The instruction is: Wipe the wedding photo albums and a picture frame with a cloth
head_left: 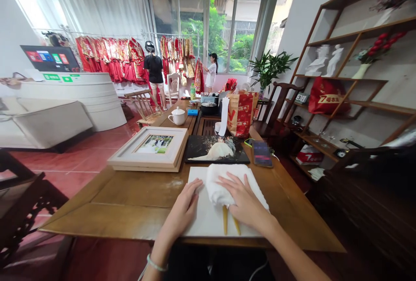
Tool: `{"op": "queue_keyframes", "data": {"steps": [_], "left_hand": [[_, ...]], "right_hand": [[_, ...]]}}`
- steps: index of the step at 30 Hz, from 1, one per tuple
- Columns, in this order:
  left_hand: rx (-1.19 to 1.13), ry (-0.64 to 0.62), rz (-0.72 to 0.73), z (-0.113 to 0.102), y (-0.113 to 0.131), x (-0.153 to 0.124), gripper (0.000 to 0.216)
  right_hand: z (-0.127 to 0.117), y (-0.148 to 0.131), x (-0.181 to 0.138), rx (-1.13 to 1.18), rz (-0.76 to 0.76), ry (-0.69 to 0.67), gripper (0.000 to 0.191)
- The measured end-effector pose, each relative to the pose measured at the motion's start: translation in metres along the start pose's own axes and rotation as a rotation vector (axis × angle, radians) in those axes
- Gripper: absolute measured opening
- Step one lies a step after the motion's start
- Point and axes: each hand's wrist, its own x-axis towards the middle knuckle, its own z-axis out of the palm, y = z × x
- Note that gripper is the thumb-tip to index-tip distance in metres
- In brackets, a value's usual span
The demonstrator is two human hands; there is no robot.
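Observation:
A white board or sheet (197,224) lies at the table's near edge in front of me. On it rests a folded, thick white cloth (216,185), like a towel. My right hand (242,196) lies on top of the cloth with its fingers spread. At the board's left edge, my left hand (188,201) rests with fingers stretched out, apart from the cloth and holding nothing. Two tapered yellow-brown sticks poke out from under the cloth toward me: a left one (225,220) and a right one (236,225). Their far ends are hidden.
Beyond the board lie a framed photo (146,146), a dark picture panel (191,153) and a phone (262,154). Farther back on the wooden table (130,198) stand a lidded white cup (177,116) and a red paper bag (242,114). Two people are near the clothes racks.

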Motion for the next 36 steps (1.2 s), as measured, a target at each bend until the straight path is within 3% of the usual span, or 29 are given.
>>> {"op": "queue_keyframes", "data": {"steps": [4, 7, 11, 14, 18, 21, 24, 31, 36], "left_hand": [[-0.028, 0.035, 0.016, 0.001, -0.005, -0.001, 0.044], [-0.074, 0.088, 0.013, 0.003, -0.01, -0.001, 0.053], [-0.154, 0.108, -0.007, 0.004, -0.013, -0.002, 0.06], [-0.141, 0.076, -0.038, 0.004, -0.014, -0.003, 0.057], [-0.052, 0.076, -0.058, 0.005, -0.014, -0.003, 0.053], [0.001, 0.082, -0.031, 0.005, -0.013, -0.001, 0.043], [0.016, 0.054, 0.003, 0.003, -0.009, 0.001, 0.036], [0.018, 0.05, 0.034, 0.0, 0.004, 0.005, 0.041], [0.008, 0.05, 0.046, -0.002, 0.005, 0.005, 0.044]], "right_hand": [[0.002, -0.003, 0.035, -0.016, -0.064, -0.042, 0.076], [0.012, -0.018, 0.037, -0.032, -0.108, -0.041, 0.074], [0.019, -0.038, 0.005, -0.014, -0.195, -0.042, 0.074], [0.011, -0.041, -0.03, 0.077, -0.259, -0.111, 0.075], [-0.006, -0.027, -0.052, 0.117, -0.168, -0.113, 0.078], [-0.012, -0.01, -0.034, 0.046, 0.001, -0.015, 0.074], [-0.014, 0.005, 0.004, 0.03, 0.079, 0.007, 0.065], [-0.003, -0.011, 0.084, 0.053, -0.107, -0.033, 0.056], [0.005, -0.02, 0.089, 0.022, -0.134, -0.018, 0.061]]}}
